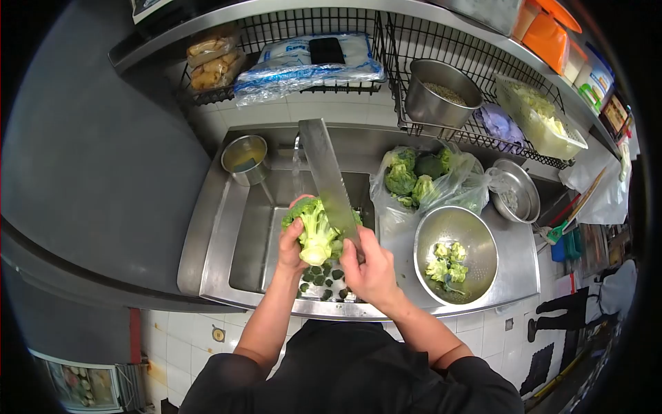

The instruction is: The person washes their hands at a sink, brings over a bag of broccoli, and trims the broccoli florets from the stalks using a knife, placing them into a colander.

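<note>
My left hand (292,246) is closed round a head of broccoli (316,234), its pale cut stem turned toward me. In my right hand (371,270) is a cleaver (326,172) with a wide blade pointing up and away, its face close beside the broccoli; I cannot tell whether the edge touches it. The cleaver's handle is hidden in my fingers. Both hands are over the near part of the steel sink (252,228). Below them lie several dark green pieces (324,277). To the right, a steel colander (487,241) holds several cut pale green broccoli pieces (448,265).
Water runs from a tap (297,165) at the sink's back. A clear plastic bag of broccoli (407,181) lies right of the sink, beside a metal bowl (518,190). A steel pot (245,159) stands at the back left corner. Wire racks (276,27) hang above.
</note>
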The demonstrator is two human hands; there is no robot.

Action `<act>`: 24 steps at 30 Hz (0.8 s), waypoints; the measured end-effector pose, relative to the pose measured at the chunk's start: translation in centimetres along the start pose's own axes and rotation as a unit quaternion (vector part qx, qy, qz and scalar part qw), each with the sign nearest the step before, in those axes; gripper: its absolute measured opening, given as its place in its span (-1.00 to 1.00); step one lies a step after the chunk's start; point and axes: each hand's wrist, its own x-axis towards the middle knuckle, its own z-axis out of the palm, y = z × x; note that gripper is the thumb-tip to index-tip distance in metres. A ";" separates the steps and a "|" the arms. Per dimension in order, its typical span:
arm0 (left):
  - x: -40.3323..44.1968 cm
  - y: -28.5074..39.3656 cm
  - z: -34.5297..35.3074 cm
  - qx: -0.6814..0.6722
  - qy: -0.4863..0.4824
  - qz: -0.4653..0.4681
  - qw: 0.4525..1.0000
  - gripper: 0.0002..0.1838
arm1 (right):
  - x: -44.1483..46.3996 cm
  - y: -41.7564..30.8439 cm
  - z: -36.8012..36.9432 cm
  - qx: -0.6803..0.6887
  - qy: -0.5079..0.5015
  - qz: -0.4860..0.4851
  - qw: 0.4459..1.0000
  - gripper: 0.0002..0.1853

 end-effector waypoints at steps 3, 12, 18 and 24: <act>-0.1 -0.5 0.2 -0.019 0.034 -0.005 0.999 -0.31 | 0.2 0.5 -0.6 0.054 -0.007 0.043 0.998 -0.71; -1.0 0.6 -0.2 -0.020 0.082 -0.010 0.996 -0.39 | 0.2 0.3 -3.7 0.043 0.045 0.082 0.995 -0.72; -0.7 -0.5 2.8 -0.134 0.115 0.078 0.981 -0.35 | -1.4 -4.0 -2.7 0.106 0.163 -0.086 0.977 -0.82; -0.7 -0.5 4.3 -0.105 0.069 0.099 0.987 -0.34 | -0.5 -0.9 1.8 0.116 0.079 0.042 0.989 -0.76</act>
